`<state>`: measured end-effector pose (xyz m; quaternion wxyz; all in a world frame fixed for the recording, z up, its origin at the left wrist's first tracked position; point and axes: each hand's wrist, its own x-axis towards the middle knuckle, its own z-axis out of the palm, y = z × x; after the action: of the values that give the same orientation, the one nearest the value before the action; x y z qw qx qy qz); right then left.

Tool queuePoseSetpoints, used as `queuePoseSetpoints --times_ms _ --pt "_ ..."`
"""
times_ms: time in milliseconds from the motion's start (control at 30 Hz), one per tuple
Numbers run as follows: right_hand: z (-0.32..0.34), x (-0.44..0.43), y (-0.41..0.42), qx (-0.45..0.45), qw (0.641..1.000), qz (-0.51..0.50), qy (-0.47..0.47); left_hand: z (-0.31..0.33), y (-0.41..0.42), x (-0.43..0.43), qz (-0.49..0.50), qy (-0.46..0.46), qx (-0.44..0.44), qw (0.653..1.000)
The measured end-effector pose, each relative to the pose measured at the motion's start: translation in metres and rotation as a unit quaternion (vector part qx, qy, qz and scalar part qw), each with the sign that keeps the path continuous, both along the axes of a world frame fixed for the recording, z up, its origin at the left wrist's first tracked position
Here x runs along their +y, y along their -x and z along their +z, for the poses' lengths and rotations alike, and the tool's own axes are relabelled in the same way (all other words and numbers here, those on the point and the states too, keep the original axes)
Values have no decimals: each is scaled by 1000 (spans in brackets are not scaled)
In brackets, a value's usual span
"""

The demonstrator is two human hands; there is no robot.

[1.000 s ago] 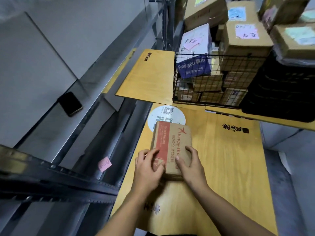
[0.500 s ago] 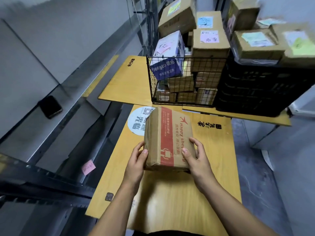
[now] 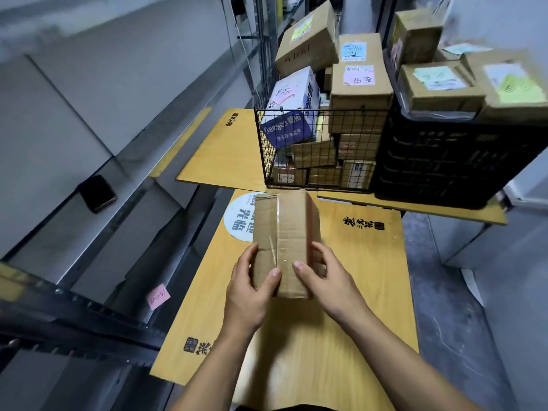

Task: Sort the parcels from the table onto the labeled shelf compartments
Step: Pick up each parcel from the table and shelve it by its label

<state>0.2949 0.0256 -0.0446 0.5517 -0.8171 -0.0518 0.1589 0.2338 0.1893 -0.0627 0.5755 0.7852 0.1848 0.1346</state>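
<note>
A grey metal shelf unit point(image 3: 98, 120) is seen running along the left side, with a pink sticky note point(image 3: 158, 296) fixed on a lower part of it and a dark phone point(image 3: 98, 193) lying on one of its ledges. A yellow wooden table point(image 3: 364, 292) is set beside it, and a second yellow board point(image 3: 225, 149) is laid behind, slightly higher. On that rear board a black wire basket point(image 3: 320, 149) is stood, filled with stacked cardboard parcels, and a black plastic crate point(image 3: 444, 161) is placed just to its right, with more labelled parcels point(image 3: 439, 87) piled on top. A blue and white box point(image 3: 292, 111) is leaned at the basket's left corner. Over the near table a brown cardboard parcel point(image 3: 281, 232) is held in both hands, its taped seam turned upward and a red printed face shown along its right edge. The left hand point(image 3: 249, 292) is wrapped around the parcel's near left side, thumb pressed on top; the right hand point(image 3: 329, 280) is clasped on the near right side, thumb likewise laid on top. A round white sticker point(image 3: 240, 218) on the table is partly covered by the parcel.
</note>
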Motion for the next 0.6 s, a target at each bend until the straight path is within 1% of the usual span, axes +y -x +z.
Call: queuePoseSetpoints --times_ms 33,100,133,200,267,300,400,533,567,600 --pt "-1 3 1 0 1000 -7 1 1 -1 -2 -4 -23 -4 1000" --pt "-1 5 2 -7 1000 -26 -2 5 -1 -5 -21 -26 -18 999" --pt "0 4 3 -17 999 -38 -13 7 -2 -4 -33 -8 -25 999" --pt "3 1 3 -27 998 -46 -39 7 -2 -1 -45 65 -32 996" --pt "1 -2 2 -21 996 -45 -70 4 -4 5 -28 129 -27 991" --pt "-1 -2 2 -10 994 -51 -92 3 -4 7 -21 135 -20 990" --pt "-8 -2 4 43 985 -75 -148 2 -5 9 -13 98 8 995" --pt "-10 -5 6 54 984 -77 -154 3 -5 11 -22 160 32 986" --pt "-10 -6 5 59 981 -80 -168 3 -5 12 -18 163 37 986" --pt "-11 -7 4 68 976 -85 -186 1 -5 15 -12 145 47 988"
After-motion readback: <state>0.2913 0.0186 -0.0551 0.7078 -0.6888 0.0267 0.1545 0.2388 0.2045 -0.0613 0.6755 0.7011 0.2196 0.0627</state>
